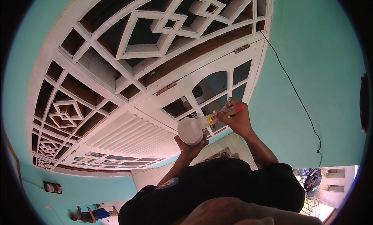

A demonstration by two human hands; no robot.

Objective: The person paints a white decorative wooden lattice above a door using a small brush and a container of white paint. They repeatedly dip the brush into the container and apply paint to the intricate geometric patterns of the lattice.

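Observation:
My left hand (191,148) is wrapped round a small round tub (190,132) from below, and its inside looks whitish, like paint. In my right hand (237,121) is a paintbrush (210,120) with a wooden handle, a red end and a yellow mark near the bristles. The bristles are coated white and lie at the tub's rim, pointing left. Whether they touch the rim or only overlap it in view, I cannot tell. Both hands are in front of a white wooden door (182,89) with glass panes.
White latticework (155,34) with diamond shapes surrounds the door, showing brown wood in places. Along the turquoise wall (303,69) on the right hangs a black cable (297,93). Another person (91,215) is at the lower left. A motorbike (312,182) stands beyond an opening, lower right.

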